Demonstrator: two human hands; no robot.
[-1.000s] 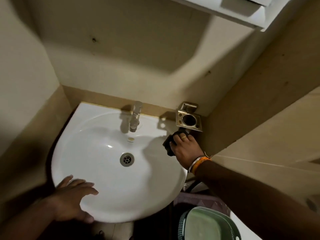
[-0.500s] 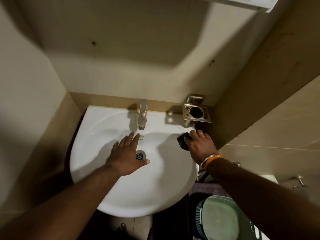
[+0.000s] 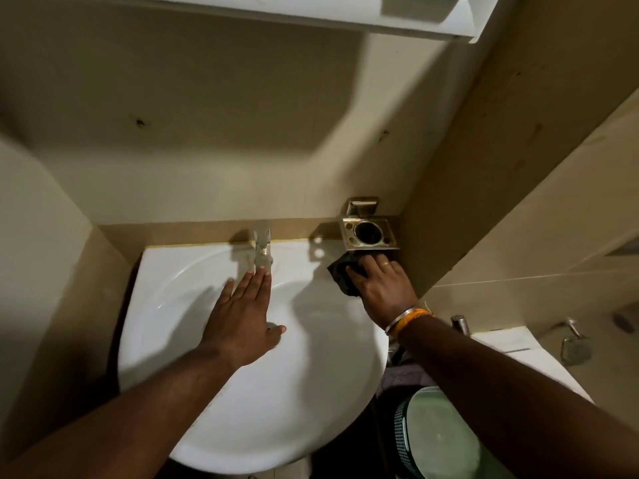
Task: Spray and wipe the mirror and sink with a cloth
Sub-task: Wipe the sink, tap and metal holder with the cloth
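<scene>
A white round sink (image 3: 166, 305) fills the lower middle, with a chrome tap (image 3: 262, 247) at its back edge. My left hand (image 3: 242, 316) stretches flat over the basin, fingers straight and pointing at the tap, hiding the drain. My right hand (image 3: 380, 285) presses a dark cloth (image 3: 340, 271) onto the sink's back right rim, just under a metal holder. The mirror's white lower frame (image 3: 311, 15) runs along the top edge; its glass is out of view. No spray bottle is visible.
A brass-coloured wall holder (image 3: 370, 233) with a round hole hangs over the sink's right corner. The tiled side wall (image 3: 518, 167) closes in on the right. A green-lidded bin (image 3: 439, 440) stands below right, beside a white ledge (image 3: 511, 344) with metal fittings.
My left hand left the sink's front rim and reached forward over the basin toward the tap. My right hand with the cloth shifted slightly along the back right rim.
</scene>
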